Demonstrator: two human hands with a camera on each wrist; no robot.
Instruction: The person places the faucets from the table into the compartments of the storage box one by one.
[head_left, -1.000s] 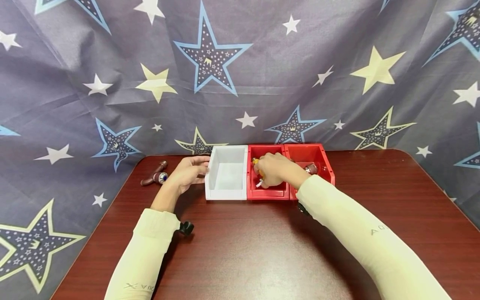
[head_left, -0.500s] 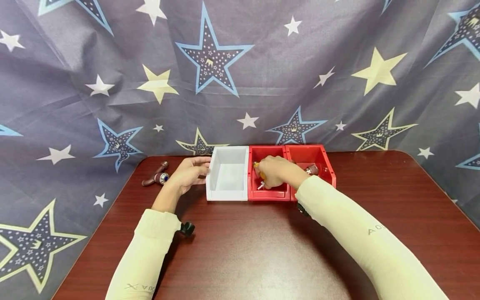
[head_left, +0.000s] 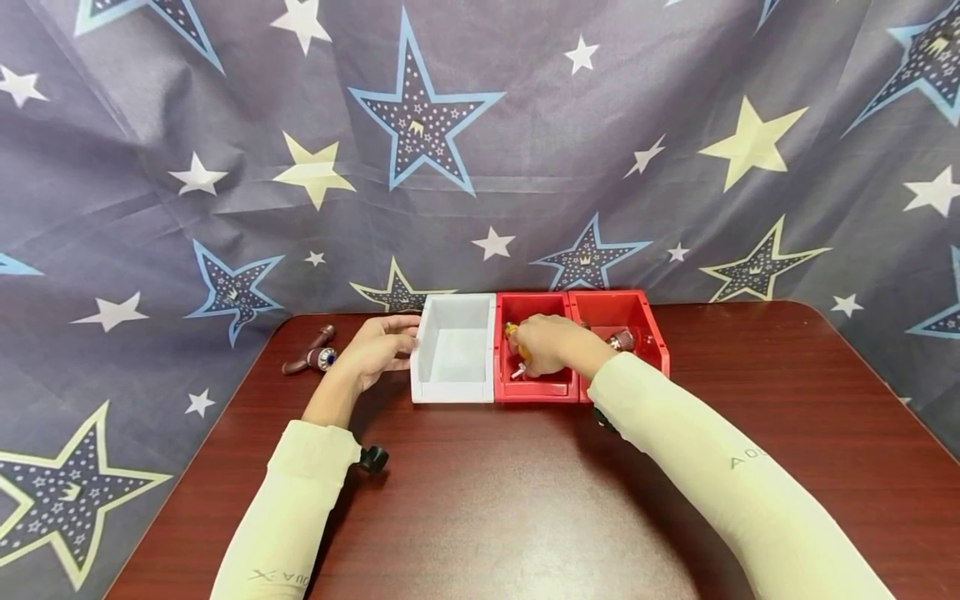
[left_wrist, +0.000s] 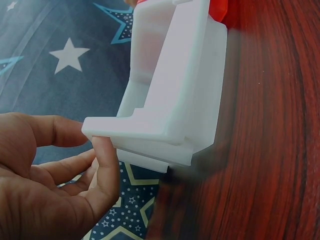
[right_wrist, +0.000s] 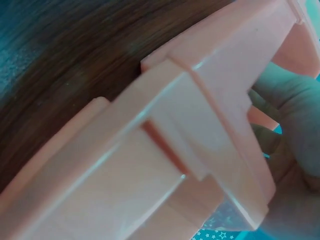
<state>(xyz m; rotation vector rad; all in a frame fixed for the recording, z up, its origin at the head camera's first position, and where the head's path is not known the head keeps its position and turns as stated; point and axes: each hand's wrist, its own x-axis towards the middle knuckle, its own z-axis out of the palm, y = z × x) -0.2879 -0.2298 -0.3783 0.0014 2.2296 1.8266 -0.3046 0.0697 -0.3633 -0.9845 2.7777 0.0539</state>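
Note:
My left hand point(head_left: 372, 350) is at the left side of a white plastic bin point(head_left: 453, 390). In the left wrist view its forefinger and thumb touch the corner of the bin's rim point(left_wrist: 150, 125), the other fingers loosely bent. My right hand point(head_left: 549, 343) reaches down into the middle red bin point(head_left: 536, 390) and grips a small yellow piece point(head_left: 522, 354) with a pale tip point(head_left: 517, 372) below the fingers. Most of that piece is covered by the hand. The right wrist view has the right hand point(right_wrist: 295, 135) partly hidden behind a bin wall.
A second red bin point(head_left: 654, 333) adjoins on the right, holding a bronze-coloured fitting point(head_left: 621, 340) with a ridged knob. On the left of the dark red wooden table point(head_left: 480, 500) lies a bronze tap point(head_left: 300, 364). A star-patterned cloth point(head_left: 480, 150) hangs behind the table.
My right hand has dipped very slightly in the middle red bin, the yellow piece staying at its fingers. My left hand keeps its place at the white bin.

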